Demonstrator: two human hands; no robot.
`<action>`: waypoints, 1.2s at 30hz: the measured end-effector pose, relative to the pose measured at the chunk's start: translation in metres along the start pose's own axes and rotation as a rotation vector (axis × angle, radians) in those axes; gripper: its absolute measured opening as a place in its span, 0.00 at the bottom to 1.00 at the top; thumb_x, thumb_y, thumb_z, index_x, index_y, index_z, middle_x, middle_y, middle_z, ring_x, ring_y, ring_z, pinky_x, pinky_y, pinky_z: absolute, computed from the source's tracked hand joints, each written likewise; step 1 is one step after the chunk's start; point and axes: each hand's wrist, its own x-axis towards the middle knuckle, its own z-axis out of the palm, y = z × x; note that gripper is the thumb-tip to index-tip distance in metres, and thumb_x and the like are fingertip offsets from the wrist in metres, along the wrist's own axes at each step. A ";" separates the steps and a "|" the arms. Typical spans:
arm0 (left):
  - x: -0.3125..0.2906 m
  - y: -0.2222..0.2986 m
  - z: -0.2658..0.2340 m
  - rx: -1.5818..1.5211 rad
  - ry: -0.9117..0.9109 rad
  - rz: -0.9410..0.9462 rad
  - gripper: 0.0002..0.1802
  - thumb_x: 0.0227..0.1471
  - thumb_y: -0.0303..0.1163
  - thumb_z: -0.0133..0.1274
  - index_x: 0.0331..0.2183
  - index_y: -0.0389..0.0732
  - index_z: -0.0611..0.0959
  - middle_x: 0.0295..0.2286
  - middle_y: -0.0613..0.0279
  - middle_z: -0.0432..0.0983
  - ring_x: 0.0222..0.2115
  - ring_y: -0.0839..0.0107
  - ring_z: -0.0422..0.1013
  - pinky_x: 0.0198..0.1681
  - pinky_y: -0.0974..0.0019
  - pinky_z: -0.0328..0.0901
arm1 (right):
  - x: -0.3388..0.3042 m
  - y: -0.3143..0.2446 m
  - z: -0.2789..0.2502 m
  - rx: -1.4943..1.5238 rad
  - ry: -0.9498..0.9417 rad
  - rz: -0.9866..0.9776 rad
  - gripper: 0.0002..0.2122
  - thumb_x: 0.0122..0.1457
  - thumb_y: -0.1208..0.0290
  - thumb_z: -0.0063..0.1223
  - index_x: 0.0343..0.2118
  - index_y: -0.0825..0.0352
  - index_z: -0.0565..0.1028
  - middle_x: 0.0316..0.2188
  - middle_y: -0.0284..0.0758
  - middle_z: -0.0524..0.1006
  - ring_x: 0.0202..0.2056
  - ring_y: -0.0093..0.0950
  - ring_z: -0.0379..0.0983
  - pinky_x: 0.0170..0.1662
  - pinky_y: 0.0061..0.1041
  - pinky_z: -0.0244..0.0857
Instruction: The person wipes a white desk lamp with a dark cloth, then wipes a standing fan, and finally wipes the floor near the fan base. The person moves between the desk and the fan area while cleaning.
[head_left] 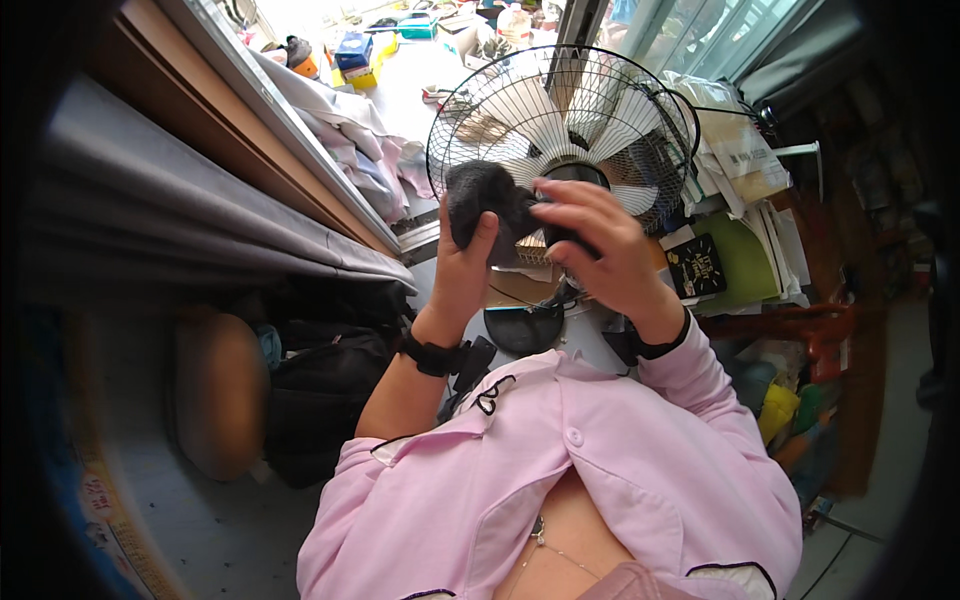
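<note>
My left hand (462,270) is raised in front of the fan, its fingers and thumb wrapped round a crumpled dark grey, soft-looking bundle (484,205), perhaps cloth. To its right, my right hand (618,255) has fingers apart and stretched toward the bundle; whether the fingertips touch it I cannot tell. Behind both hands stands the fan (650,95) with a black wire grille and pale blades. Its hub is partly hidden by my right hand. A rounded black base (525,328) sits below, between my forearms.
At the right are stacked papers and a green folder (748,258), with a black booklet (695,265). Clothes (345,130) and small boxes (355,52) lie by the bright window. A grey curtain (200,180) hangs at left, above black bags (320,400) and a blurred tan rounded object (220,395).
</note>
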 end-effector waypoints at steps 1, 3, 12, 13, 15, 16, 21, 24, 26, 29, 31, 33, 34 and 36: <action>0.003 -0.004 -0.006 -0.023 0.039 0.029 0.32 0.59 0.40 0.56 0.58 0.40 0.62 0.49 0.62 0.68 0.51 0.72 0.65 0.55 0.67 0.61 | -0.005 0.008 -0.002 0.004 0.098 0.084 0.16 0.56 0.65 0.60 0.45 0.66 0.77 0.49 0.42 0.77 0.55 0.42 0.68 0.58 0.36 0.59; 0.011 -0.019 -0.012 0.036 0.022 0.034 0.32 0.59 0.40 0.55 0.58 0.40 0.62 0.49 0.62 0.68 0.50 0.73 0.65 0.54 0.68 0.61 | -0.016 0.025 -0.005 -0.132 0.143 0.236 0.16 0.60 0.62 0.54 0.48 0.66 0.76 0.51 0.43 0.75 0.55 0.42 0.67 0.58 0.36 0.58; 0.014 -0.105 -0.002 0.104 -0.020 0.052 0.24 0.66 0.35 0.42 0.59 0.37 0.59 0.55 0.56 0.62 0.55 0.69 0.58 0.60 0.67 0.52 | -0.045 0.058 0.022 -0.225 0.119 0.397 0.23 0.70 0.53 0.32 0.58 0.64 0.68 0.61 0.45 0.64 0.61 0.43 0.56 0.64 0.38 0.46; 0.012 -0.108 0.000 0.083 -0.012 0.006 0.23 0.67 0.34 0.41 0.59 0.37 0.59 0.55 0.56 0.62 0.55 0.69 0.58 0.60 0.67 0.52 | -0.046 0.058 0.022 -0.249 0.120 0.391 0.23 0.70 0.53 0.31 0.58 0.64 0.68 0.61 0.45 0.64 0.61 0.44 0.56 0.64 0.38 0.46; 0.006 -0.112 0.007 0.030 0.059 -0.157 0.22 0.67 0.36 0.40 0.57 0.37 0.60 0.54 0.57 0.62 0.54 0.70 0.59 0.59 0.68 0.53 | -0.046 0.059 0.022 -0.276 0.121 0.379 0.23 0.70 0.54 0.31 0.58 0.64 0.68 0.61 0.45 0.64 0.61 0.44 0.56 0.64 0.38 0.47; 0.003 -0.112 0.011 -0.085 0.068 -0.172 0.22 0.67 0.37 0.40 0.57 0.37 0.60 0.53 0.57 0.62 0.54 0.70 0.59 0.59 0.68 0.53 | -0.046 0.059 0.023 -0.276 0.119 0.376 0.23 0.70 0.54 0.31 0.58 0.65 0.68 0.61 0.45 0.64 0.61 0.44 0.56 0.64 0.38 0.47; -0.001 -0.090 0.013 -0.130 0.111 -0.280 0.21 0.67 0.40 0.40 0.54 0.37 0.63 0.49 0.58 0.65 0.49 0.72 0.61 0.54 0.69 0.58 | -0.046 0.060 0.026 -0.267 0.120 0.364 0.23 0.70 0.56 0.30 0.58 0.67 0.67 0.60 0.45 0.65 0.60 0.43 0.58 0.64 0.37 0.48; 0.002 -0.066 0.009 0.175 0.091 -0.046 0.19 0.66 0.38 0.43 0.51 0.36 0.66 0.44 0.58 0.67 0.44 0.71 0.63 0.50 0.68 0.60 | -0.046 0.063 0.025 -0.192 0.154 0.373 0.23 0.70 0.57 0.30 0.58 0.68 0.66 0.59 0.45 0.66 0.60 0.42 0.59 0.63 0.36 0.48; 0.007 -0.048 0.008 0.298 0.142 0.181 0.16 0.63 0.33 0.48 0.48 0.34 0.68 0.39 0.57 0.68 0.40 0.69 0.64 0.47 0.67 0.61 | -0.046 0.063 0.024 -0.157 0.159 0.406 0.23 0.70 0.57 0.30 0.58 0.69 0.66 0.59 0.44 0.67 0.59 0.42 0.60 0.63 0.36 0.48; 0.037 -0.012 -0.011 0.571 0.251 0.490 0.17 0.59 0.28 0.50 0.49 0.34 0.68 0.38 0.52 0.68 0.39 0.60 0.66 0.45 0.62 0.62 | -0.046 0.061 0.023 -0.186 0.129 0.376 0.23 0.70 0.55 0.31 0.56 0.68 0.68 0.59 0.45 0.66 0.59 0.41 0.60 0.63 0.35 0.49; 0.067 0.009 -0.028 0.695 0.326 0.668 0.17 0.58 0.27 0.50 0.48 0.34 0.69 0.39 0.49 0.68 0.38 0.55 0.66 0.45 0.59 0.62 | -0.047 0.057 0.026 -0.193 0.129 0.374 0.23 0.70 0.55 0.31 0.55 0.67 0.68 0.59 0.45 0.66 0.59 0.41 0.60 0.63 0.36 0.49; 0.101 0.021 -0.042 0.842 0.391 0.830 0.16 0.57 0.28 0.52 0.46 0.33 0.70 0.38 0.47 0.69 0.38 0.51 0.66 0.44 0.56 0.62 | -0.047 0.053 0.029 -0.178 0.139 0.379 0.23 0.69 0.54 0.31 0.55 0.67 0.69 0.60 0.45 0.66 0.59 0.42 0.60 0.63 0.36 0.49; 0.107 0.019 -0.043 0.913 0.386 0.797 0.16 0.58 0.29 0.52 0.46 0.33 0.71 0.38 0.48 0.69 0.38 0.54 0.66 0.45 0.57 0.62 | -0.047 0.052 0.030 -0.179 0.140 0.375 0.22 0.69 0.55 0.32 0.55 0.66 0.69 0.60 0.45 0.66 0.59 0.42 0.60 0.63 0.37 0.49; 0.115 0.015 -0.043 1.033 0.394 0.619 0.16 0.60 0.33 0.52 0.46 0.35 0.71 0.38 0.51 0.70 0.39 0.59 0.66 0.45 0.60 0.62 | -0.046 0.050 0.031 -0.187 0.147 0.359 0.21 0.69 0.56 0.33 0.54 0.66 0.70 0.60 0.45 0.66 0.60 0.43 0.59 0.63 0.37 0.49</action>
